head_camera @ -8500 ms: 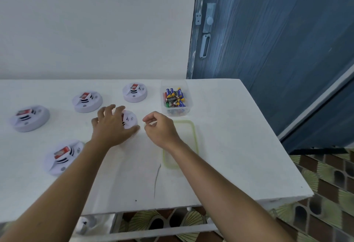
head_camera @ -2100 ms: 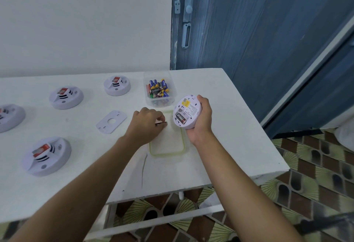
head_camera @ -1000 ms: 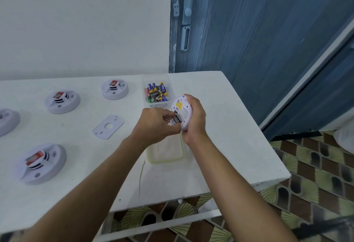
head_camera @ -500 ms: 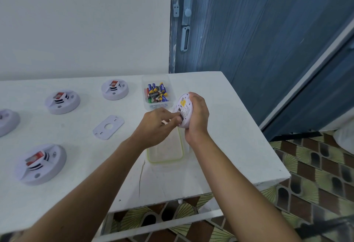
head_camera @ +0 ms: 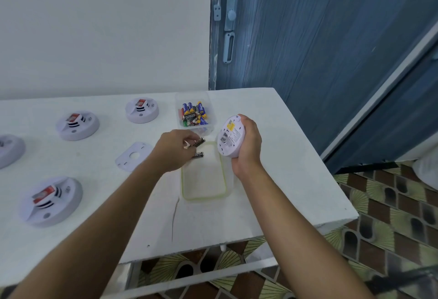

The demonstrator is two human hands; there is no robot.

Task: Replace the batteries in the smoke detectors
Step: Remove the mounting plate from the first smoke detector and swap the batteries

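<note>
pulled back from the detector (head_camera: 231, 136) gripped on edge in the right hand (head_camera: 248, 149), the left hand (head_camera: 174, 153) now pinches a battery (head_camera: 198, 142) over the lid (head_camera: 203, 196); drop it low beside the other battery (head_camera: 198, 155) lying there.

A plain white wall (head_camera: 106, 26) runs behind the white counter (head_camera: 291, 180) and meets a blue wooden door (head_camera: 320, 38) on the right, with a pale bolt (head_camera: 231, 12) fixed near the door's edge. Below and to the right of the counter, the floor (head_camera: 391, 215) is tiled in brown with green fan patterns. The light is soft and even.
</note>
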